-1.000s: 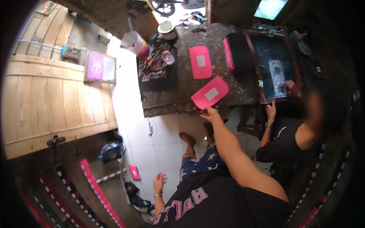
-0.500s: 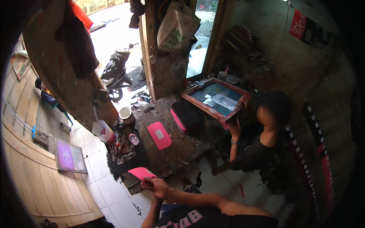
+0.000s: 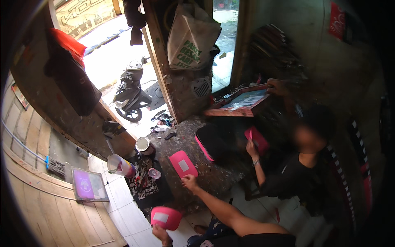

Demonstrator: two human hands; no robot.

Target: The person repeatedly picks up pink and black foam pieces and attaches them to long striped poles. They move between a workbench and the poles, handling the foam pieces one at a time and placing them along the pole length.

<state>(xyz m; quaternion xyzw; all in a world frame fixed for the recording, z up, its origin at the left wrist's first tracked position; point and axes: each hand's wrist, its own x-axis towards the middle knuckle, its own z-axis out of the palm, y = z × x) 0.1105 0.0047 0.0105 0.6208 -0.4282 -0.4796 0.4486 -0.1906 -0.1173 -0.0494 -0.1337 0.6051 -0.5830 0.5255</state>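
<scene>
My left hand point(image 3: 161, 234) grips the lower edge of a curved pink panel point(image 3: 169, 218) with a pale rectangular patch, held off the table's near end. Stretched forward, my right hand point(image 3: 189, 183) has its fingers closed at the near edge of a second pink panel point(image 3: 178, 158). That panel lies on the worn table point(image 3: 197, 193), its own pale rectangle facing up. A black stack with pink edges point(image 3: 210, 142) lies beyond it to the right. Across the table, a co-worker holds a pink-and-black piece point(image 3: 257, 138) in one hand and raises a wooden-framed printing screen point(image 3: 242, 101) with the other.
A paint-stained plastic pitcher point(image 3: 120, 166), a pale-lidded can point(image 3: 143, 144) and a small clear cup point(image 3: 154, 173) stand at the table's left, by a black printed cloth point(image 3: 144, 197). A purple screen point(image 3: 88, 184) leans on the left. A motorbike point(image 3: 131, 92) is outside the doorway.
My right hand has left the held pink panel and reached to the one on the table. My left hand has lowered its panel. The co-worker has tilted the screen up and withdrawn a pink-and-black piece.
</scene>
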